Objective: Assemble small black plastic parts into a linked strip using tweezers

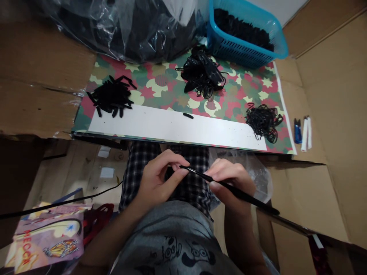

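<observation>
My right hand (231, 179) is closed around a slim black-handled tool (246, 196) with a narrow metal shank; its exact kind is unclear. The shank points left, to the fingertips of my left hand (163, 175). There, thumb and index finger pinch a small black piece (182, 167) at the tool's tip, mostly hidden by the fingers. Both hands are above my lap, below the table's front edge. On the white strip (160, 121) beyond them lies a single short black piece (188, 115). A pile of similar short black pieces (111, 95) sits at the left.
Tangled black loops (264, 121) lie at the right, and a larger black heap (203, 72) at the back. Behind stand a blue basket (243, 51) of black pieces and a big clear bag (123, 30). Blue-handled cutters (297, 131) rest on cardboard (332, 95) at the right.
</observation>
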The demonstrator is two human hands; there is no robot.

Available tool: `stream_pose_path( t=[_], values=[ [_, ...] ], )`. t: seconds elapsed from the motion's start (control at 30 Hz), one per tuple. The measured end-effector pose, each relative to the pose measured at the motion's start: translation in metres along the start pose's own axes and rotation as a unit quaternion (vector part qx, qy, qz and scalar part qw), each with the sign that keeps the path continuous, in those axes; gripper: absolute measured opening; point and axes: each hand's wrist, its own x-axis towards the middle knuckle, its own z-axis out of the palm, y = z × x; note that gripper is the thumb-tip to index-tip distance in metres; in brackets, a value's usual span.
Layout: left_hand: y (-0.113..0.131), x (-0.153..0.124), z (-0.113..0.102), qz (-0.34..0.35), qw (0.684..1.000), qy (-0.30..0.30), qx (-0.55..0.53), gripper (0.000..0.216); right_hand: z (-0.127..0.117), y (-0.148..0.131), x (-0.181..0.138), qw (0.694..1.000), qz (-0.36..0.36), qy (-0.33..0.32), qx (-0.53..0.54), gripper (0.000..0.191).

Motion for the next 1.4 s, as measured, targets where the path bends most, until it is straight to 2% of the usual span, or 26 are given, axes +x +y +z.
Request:
stream_pose_path(
  t=[0.27, 0.37, 0.5, 0.67, 0.83, 1.07, 1.13, 1.23, 1.4],
  values=[
    [0.0, 0.002, -0.004, -0.074, 0.992, -0.056, -0.09, 0.003, -0.006, 0.01, 0.008, 0.996, 0.044, -0.02, 0.078, 0.008],
    [0.002, 0.003, -0.004, -0.101, 0.986, -0.069, -0.113, 0.006, -0.006, 0.011, 0.01, 0.987, 0.082, -0.02, 0.138, 0.008],
    [0.001, 0.002, -0.002, -0.124, 0.981, -0.071, -0.129, 0.014, -0.003, 0.015, 0.008, 0.958, 0.16, 0.002, 0.239, 0.013],
    [-0.001, 0.002, 0.002, -0.128, 0.978, -0.083, -0.14, 0.014, 0.003, 0.024, 0.011, 0.925, 0.196, 0.018, 0.325, 0.013],
    [0.0, 0.002, 0.007, -0.148, 0.967, -0.095, -0.184, 0.014, 0.012, 0.036, 0.012, 0.872, 0.251, 0.008, 0.419, 0.017],
    [-0.008, 0.0, 0.013, -0.166, 0.961, -0.103, -0.197, 0.015, 0.017, 0.036, 0.01, 0.836, 0.262, -0.024, 0.481, 0.025],
    [-0.015, -0.001, 0.013, -0.165, 0.962, -0.099, -0.193, 0.016, 0.015, 0.032, 0.011, 0.837, 0.252, -0.036, 0.484, 0.025],
    [-0.02, -0.002, 0.013, -0.153, 0.966, -0.096, -0.184, 0.015, 0.01, 0.029, 0.011, 0.854, 0.236, -0.023, 0.463, 0.026],
    [-0.012, 0.0, 0.013, -0.138, 0.974, -0.091, -0.157, 0.013, -0.006, 0.034, 0.01, 0.875, 0.22, -0.009, 0.431, 0.028]
  ],
)
